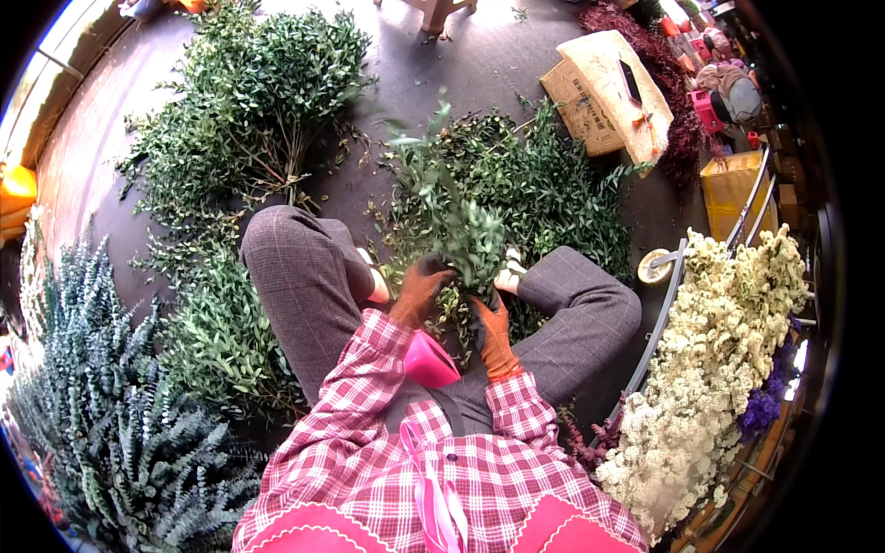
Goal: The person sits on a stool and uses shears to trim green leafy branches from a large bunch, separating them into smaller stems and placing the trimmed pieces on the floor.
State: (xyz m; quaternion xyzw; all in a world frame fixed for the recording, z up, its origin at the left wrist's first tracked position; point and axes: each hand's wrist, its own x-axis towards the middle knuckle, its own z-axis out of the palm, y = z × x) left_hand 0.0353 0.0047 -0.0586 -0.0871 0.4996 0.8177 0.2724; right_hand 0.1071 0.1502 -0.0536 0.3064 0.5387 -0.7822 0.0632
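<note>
A bunch of leafy green branches [467,235], partly blurred, rises between my hands over the floor in front of my lap. My left hand [423,290], in an orange and dark work glove, is closed around its stems from the left. On the right, my right hand [492,328], gloved alike, grips the lower part of the same bunch. Leaves hide some of the fingertips. Beneath and beyond the hands spreads a pile of similar cut branches [553,186] between my bent knees. A bright pink plastic object [430,361] sits at my lap, just below my left wrist.
A large bundle of green branches [276,90] lies ahead left, with more foliage [221,332] by my left knee. Blue-green eucalyptus [131,401] stands left. Cream dried flowers [705,387] fill a metal-framed cart [657,332] on the right. A cardboard box [581,104] stands ahead right.
</note>
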